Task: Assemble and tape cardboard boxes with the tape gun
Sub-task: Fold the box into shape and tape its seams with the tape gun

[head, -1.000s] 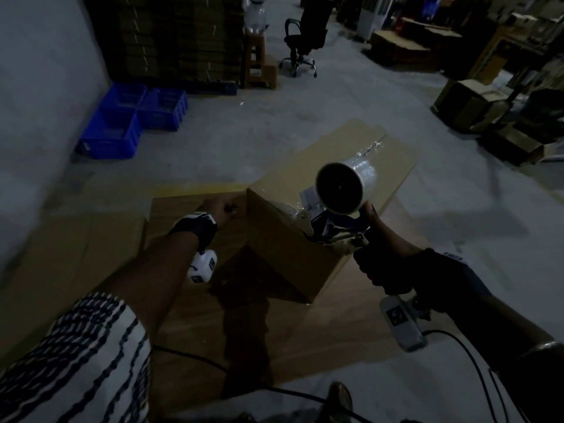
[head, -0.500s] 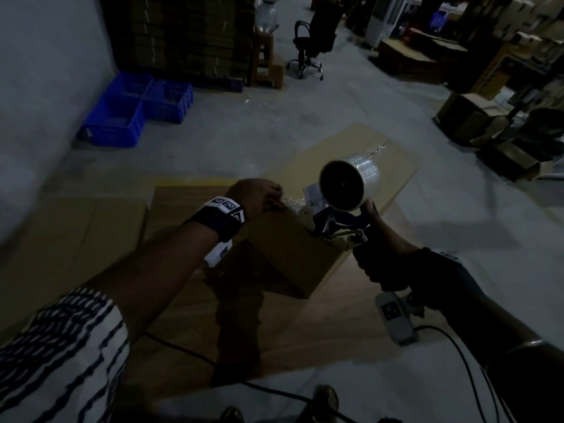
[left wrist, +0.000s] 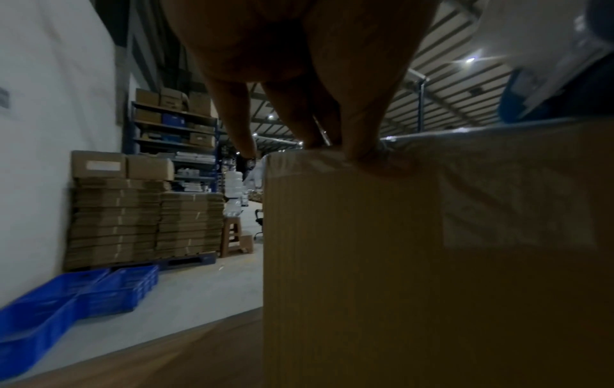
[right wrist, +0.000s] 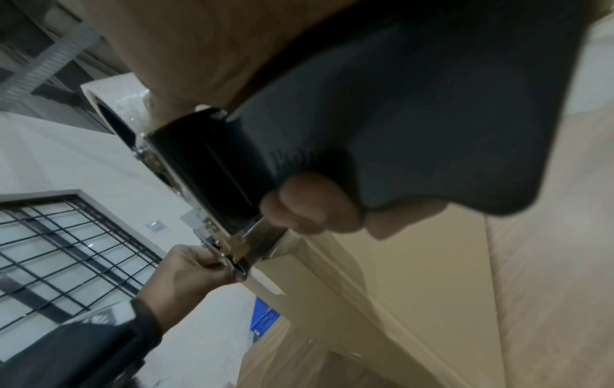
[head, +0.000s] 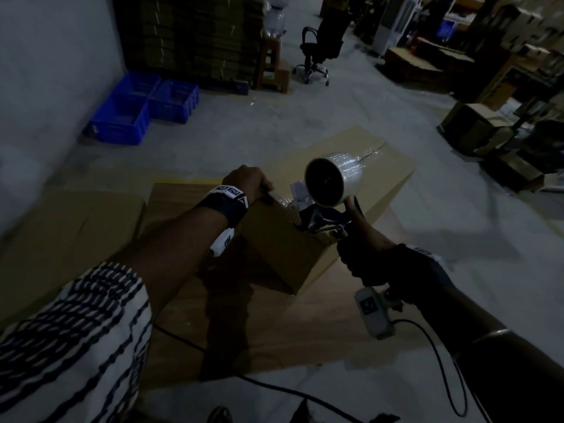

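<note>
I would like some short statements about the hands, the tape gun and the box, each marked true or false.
1. The right hand grips the tape gun. True.
2. The left hand rests flat on the floor. False: its fingers pinch at the top edge of the box, beside the gun.
3. The tape roll is empty. False: clear tape is wound on it.
4. Blue crates stand by the wall. True.
5. The box stands on flat cardboard. True.

Blue crates (head: 143,109) sit at ten o'clock by the wall; an office chair (head: 317,50) (black) stands at twelve, a wooden stool (head: 271,64) beside it.
</note>
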`<control>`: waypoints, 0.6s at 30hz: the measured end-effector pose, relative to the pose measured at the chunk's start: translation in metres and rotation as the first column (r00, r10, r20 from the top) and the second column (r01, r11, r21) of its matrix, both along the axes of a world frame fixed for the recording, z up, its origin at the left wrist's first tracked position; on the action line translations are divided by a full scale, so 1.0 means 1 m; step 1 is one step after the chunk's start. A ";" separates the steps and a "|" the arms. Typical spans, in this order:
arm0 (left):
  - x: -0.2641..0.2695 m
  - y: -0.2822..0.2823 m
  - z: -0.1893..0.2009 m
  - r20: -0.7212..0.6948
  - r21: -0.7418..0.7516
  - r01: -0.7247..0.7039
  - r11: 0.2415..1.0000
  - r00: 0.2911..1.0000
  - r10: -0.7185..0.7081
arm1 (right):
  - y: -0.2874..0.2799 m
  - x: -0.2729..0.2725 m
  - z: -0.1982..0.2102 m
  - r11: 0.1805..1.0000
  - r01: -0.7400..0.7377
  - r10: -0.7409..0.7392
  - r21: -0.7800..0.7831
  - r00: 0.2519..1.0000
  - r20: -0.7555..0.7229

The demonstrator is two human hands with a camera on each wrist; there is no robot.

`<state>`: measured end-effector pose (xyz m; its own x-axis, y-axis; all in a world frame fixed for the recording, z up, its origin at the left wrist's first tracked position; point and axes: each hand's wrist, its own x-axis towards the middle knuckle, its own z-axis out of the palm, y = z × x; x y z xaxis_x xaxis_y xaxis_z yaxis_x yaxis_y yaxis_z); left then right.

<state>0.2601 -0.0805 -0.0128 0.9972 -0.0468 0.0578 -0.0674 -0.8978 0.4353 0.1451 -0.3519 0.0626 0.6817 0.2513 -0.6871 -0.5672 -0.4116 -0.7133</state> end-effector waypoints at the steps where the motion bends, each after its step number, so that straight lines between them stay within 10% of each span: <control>1: 0.001 -0.001 0.001 -0.011 -0.003 -0.006 1.000 1.000 0.006 | -0.002 -0.001 0.001 1.000 -0.001 0.001 -0.003 1.000 0.006; 18: -0.008 -0.012 0.016 -0.093 -0.030 -0.071 0.997 0.993 0.068 | -0.052 -0.025 -0.008 0.995 -0.024 0.035 -0.096 0.993 0.116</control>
<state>0.2517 -0.0923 0.0031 0.9992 0.0230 -0.0342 0.0363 -0.8836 0.4668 0.1200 -0.4040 0.0543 0.7526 0.2105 -0.6239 -0.4681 -0.4955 -0.7317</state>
